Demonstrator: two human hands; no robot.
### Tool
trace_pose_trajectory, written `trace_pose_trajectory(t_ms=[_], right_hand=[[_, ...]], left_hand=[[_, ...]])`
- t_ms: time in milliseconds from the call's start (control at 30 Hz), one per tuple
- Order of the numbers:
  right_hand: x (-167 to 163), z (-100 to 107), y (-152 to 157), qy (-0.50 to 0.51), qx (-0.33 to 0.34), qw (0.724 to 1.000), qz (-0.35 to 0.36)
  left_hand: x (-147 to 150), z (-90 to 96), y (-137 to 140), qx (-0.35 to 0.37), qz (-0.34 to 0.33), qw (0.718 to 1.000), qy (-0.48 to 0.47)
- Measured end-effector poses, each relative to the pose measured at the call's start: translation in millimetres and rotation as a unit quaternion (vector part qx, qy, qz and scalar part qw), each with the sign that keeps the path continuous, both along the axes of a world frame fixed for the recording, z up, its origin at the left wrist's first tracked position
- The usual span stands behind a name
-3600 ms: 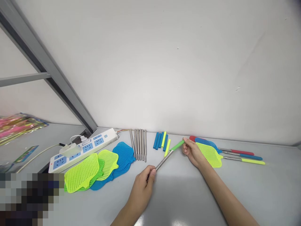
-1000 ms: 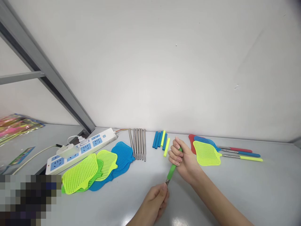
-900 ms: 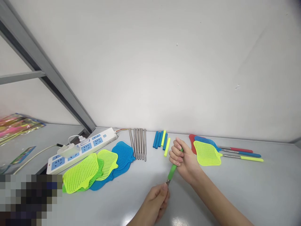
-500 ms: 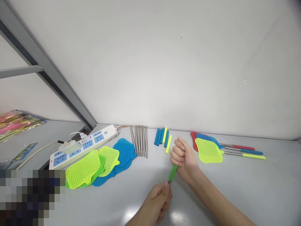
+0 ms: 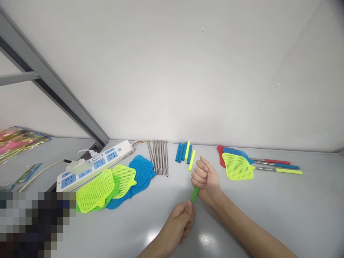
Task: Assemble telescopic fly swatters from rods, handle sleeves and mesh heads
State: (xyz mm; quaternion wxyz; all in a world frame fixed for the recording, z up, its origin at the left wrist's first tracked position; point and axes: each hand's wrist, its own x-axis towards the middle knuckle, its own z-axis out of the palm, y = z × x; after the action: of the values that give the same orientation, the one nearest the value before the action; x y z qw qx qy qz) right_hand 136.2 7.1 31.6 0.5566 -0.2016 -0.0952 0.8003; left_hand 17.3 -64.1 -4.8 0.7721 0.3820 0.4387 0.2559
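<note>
My right hand (image 5: 206,179) is wrapped round the upper part of a green handle sleeve (image 5: 195,194), whose lower part shows between the hands. Against the sleeve's lower end, my left hand (image 5: 181,220) is closed on a metal rod, which its fingers now hide. Beyond the hands lie several blue sleeves (image 5: 178,152) and yellow sleeves (image 5: 191,160). To their left is a row of metal telescopic rods (image 5: 161,157). Blue swatter heads (image 5: 141,170) and yellow-green swatter heads (image 5: 95,190) overlap at the left.
Three assembled fly swatters, the front one yellow (image 5: 238,166), lie at the right by the wall. A white power strip (image 5: 123,152) with plugs and cables stands behind the swatter heads. Colourful plastic packages (image 5: 18,141) lie far left, past a grey metal frame (image 5: 61,91).
My hands have come closer together. The bit of metal rod that showed below the green sleeve is now covered, and less of the sleeve is visible. The view has shifted slightly.
</note>
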Motion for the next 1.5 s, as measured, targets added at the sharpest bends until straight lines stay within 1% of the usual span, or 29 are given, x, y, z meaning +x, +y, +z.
trace_pose_trajectory(t_ms=[200, 367, 700, 833, 933, 1233, 1333, 1500], right_hand=[[-1, -7, -3, 0.002, -0.007, 1.0, -0.01], [-3, -12, -5, 0.005, -0.013, 1.0, -0.017], [-4, -17, -16, 0.018, -0.017, 0.999, -0.043], [-4, -19, -19, 0.017, -0.022, 0.998, -0.057], [-4, -21, -20, 0.014, -0.029, 0.997, -0.067], [-2, -27, -21, 0.042, -0.051, 0.996, -0.065], [-2, -28, -19, 0.05, -0.059, 0.995, -0.056], [-2, -29, -16, 0.061, -0.073, 0.995, -0.039]], left_hand=[[-1, -1.4, -2, -0.058, -0.008, 0.998, -0.02], [-2, -1.3, -1, -0.066, -0.013, 0.997, -0.025], [-1, -13.5, -3, -0.028, -0.013, 0.999, -0.021], [0, -13.7, -3, -0.01, -0.016, 1.0, -0.009], [1, -12.1, -3, -0.015, -0.018, 1.0, 0.006], [1, -9.6, -3, -0.017, -0.024, 0.999, 0.021], [1, -7.2, -2, -0.036, -0.022, 0.999, 0.029], [-1, 1.3, 1, -0.094, -0.039, 0.994, 0.049]])
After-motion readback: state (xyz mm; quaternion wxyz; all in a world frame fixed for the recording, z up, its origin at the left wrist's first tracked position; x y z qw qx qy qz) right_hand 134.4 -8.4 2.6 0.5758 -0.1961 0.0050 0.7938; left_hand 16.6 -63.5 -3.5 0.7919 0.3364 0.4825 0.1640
